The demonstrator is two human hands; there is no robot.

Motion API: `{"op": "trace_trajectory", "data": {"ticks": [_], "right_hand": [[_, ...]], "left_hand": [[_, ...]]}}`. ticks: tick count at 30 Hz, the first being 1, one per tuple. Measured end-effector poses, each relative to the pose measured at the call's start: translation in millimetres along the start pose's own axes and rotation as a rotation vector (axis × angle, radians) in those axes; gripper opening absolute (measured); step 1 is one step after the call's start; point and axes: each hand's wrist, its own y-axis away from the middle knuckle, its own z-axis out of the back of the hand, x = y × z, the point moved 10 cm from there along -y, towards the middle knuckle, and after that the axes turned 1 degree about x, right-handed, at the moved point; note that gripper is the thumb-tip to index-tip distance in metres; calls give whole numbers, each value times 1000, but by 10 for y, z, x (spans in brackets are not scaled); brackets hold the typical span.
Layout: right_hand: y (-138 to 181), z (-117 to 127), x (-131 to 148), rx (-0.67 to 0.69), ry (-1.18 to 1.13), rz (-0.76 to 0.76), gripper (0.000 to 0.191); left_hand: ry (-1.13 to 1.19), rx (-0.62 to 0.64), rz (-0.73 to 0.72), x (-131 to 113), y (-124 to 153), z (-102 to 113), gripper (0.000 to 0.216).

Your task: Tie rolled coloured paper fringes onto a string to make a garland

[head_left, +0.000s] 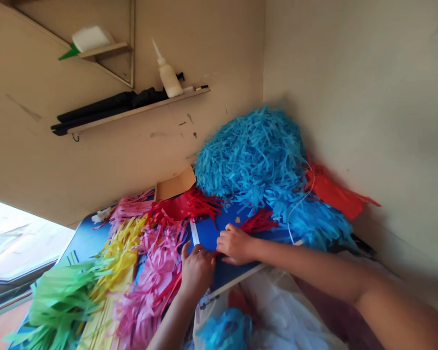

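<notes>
One left hand point(198, 269) and one right hand point(236, 245) nearly meet over a blue table point(207, 232), fingers curled by a red strip point(216, 253) between them; whether either clamps it cannot be told. Pink fringe point(159, 279) lies left of them, a blue fringed heap point(253, 150) beyond.

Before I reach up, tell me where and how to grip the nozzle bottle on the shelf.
Probably grip the bottle by its wide body, below the thin nozzle, coming from the open front: it stands on its base on a narrow shelf, with a black bundle close beside it.
</notes>
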Motion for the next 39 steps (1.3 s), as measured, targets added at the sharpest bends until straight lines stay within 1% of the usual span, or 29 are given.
{"op": "trace_trajectory", "data": {"ticks": [2, 3, 6, 9, 12, 17, 25, 28, 29, 30, 31, 32, 34, 35, 36, 37, 39], "right_hand": [[81, -33, -35, -11, -30, -13, 16], [133, -55, -92, -8, -45, -33, 16], [302, -90, -341, -11, -96, -118, 16], [405, -98, -575, -13, -150, -223, 15], [402, -105, -682, 1, -197, -296, 14], [307, -123, -728, 53, -225, -360, 18], [229, -163, -831, 140, -224, -389, 21], [237, -88, -841, 118, -192, -398, 18], [235, -47, -825, 98, -173, -397, 17], [227, -12, -791, 79, -158, -386, 15], [204, 17, -719, 62, -144, -343, 14], [167, 40, -604, 45, -123, -262, 13], [97, 47, -319, 18, -62, -52, 8], [72, 32, -192, 6, -27, 40, 9], [51, 11, -101, -4, 7, 105, 14], [31, -12, -52, -11, 33, 136, 19], [-9, -45, -47, -18, 53, 133, 24]], "left_hand": [[23, -14, 13, 37, 76, 6, 25], [43, -21, 17, 59, 121, 5, 25], [133, -55, 49, 160, 250, -12, 24], [196, -79, 113, 272, 312, -62, 23], [210, -86, 178, 328, 303, -100, 25], [186, -63, 259, 362, 235, -124, 28], [140, 43, 200, 401, 112, -183, 23], [125, 47, 158, 413, 122, -166, 17], [122, 48, 130, 396, 130, -157, 20], [121, 52, 96, 368, 138, -147, 25], [118, 58, 58, 329, 146, -138, 32], [107, 63, 19, 283, 153, -126, 37], [70, 59, -48, 187, 157, -91, 41], [48, 45, -70, 144, 153, -67, 40], [28, 27, -85, 105, 145, -44, 37], [13, 8, -92, 74, 133, -26, 33], [3, -34, -87, 31, 104, -3, 22]]}}
